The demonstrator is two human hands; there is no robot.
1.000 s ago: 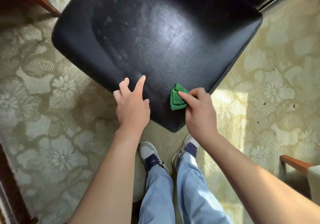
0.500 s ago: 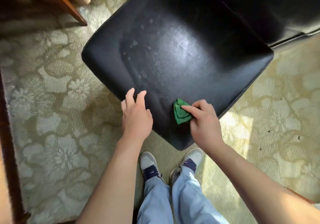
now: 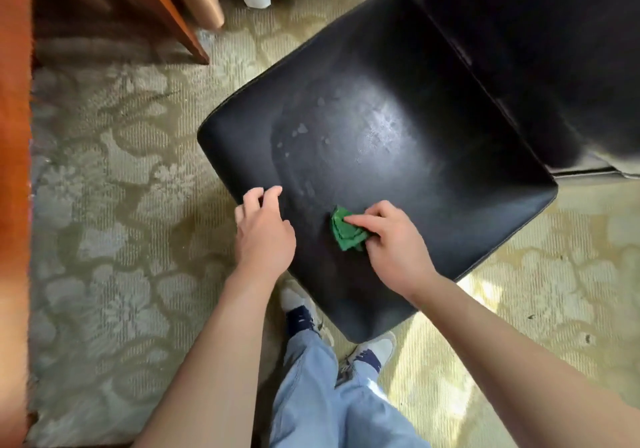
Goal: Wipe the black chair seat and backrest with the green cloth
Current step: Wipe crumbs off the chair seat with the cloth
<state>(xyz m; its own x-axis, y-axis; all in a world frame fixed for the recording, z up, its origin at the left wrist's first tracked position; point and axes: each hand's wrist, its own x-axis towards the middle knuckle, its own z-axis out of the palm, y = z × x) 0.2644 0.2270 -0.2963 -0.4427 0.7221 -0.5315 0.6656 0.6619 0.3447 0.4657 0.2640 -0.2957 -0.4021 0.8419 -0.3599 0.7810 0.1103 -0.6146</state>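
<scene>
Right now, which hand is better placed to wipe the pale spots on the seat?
Right. The right hand holds the cloth on the seat; the left hand only rests at the edge.

- Chair seat (image 3: 398,177): black leather-like upholstery, smooth, semi-glossy, with pale dull smears and spots.
- Backrest (image 3: 540,49): same black upholstery, smooth, darker in shade.
- Green cloth (image 3: 344,231): soft woven fabric, matt, crumpled.
- Carpet (image 3: 114,205): textured pile, matt, pale floral pattern.
- Wooden leg (image 3: 162,11): polished reddish-brown wood, smooth.
- Trousers (image 3: 325,399): light blue denim, matt.
</scene>
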